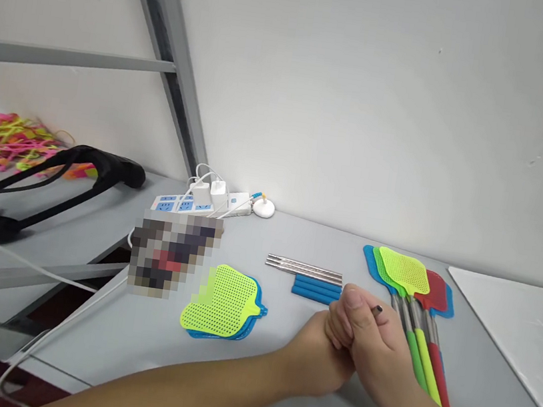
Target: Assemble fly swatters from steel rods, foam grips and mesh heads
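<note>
Clasped hands [353, 340] between swatter heads [223, 302] and swatters [412, 297].

wall [367, 96]: plain white | table [142, 333]: grey | metal frame [172, 48]: grey, perhaps shelving

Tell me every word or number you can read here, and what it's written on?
None can be read.
Power strip: blue sockets, any print too small to read.
Pixelated patch: blurred, unreadable.
Loose swatter heads, assembled fly swatters, metal rods, blue tubes: no writing visible.
</note>
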### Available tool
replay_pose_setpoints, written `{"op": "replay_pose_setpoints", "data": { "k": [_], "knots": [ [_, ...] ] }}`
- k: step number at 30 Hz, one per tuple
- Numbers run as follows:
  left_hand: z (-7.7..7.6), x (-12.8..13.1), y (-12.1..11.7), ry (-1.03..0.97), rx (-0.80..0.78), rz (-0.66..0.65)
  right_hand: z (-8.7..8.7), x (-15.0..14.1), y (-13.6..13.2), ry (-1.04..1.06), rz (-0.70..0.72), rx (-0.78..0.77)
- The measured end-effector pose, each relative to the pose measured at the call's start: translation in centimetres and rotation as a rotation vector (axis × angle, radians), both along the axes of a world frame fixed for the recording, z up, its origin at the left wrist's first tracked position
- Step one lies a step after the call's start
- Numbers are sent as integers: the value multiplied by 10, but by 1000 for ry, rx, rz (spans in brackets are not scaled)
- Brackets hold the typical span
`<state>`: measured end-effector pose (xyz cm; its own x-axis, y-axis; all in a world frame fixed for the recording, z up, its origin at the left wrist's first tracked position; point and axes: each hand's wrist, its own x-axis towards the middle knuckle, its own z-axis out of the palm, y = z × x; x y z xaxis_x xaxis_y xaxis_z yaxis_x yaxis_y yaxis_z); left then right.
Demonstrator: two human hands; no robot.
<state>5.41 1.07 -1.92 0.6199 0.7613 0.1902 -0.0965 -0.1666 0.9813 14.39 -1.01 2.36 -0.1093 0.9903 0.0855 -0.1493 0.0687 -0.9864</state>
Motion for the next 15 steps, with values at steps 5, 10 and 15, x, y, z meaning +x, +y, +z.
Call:
{"op": "replay_pose_setpoints", "data": {
  "k": [5, 10, 15],
  "knots": [
    [-6, 5, 4, 4, -12, 12, -4, 3, 4, 9, -16, 25],
    [-6, 2, -3, 7, -75, 23, -7, 7, 1, -6, -29, 92],
    [9, -8, -4, -75, -231, 171, -11, 6, 0, -177, -318, 538]
  ]
}}
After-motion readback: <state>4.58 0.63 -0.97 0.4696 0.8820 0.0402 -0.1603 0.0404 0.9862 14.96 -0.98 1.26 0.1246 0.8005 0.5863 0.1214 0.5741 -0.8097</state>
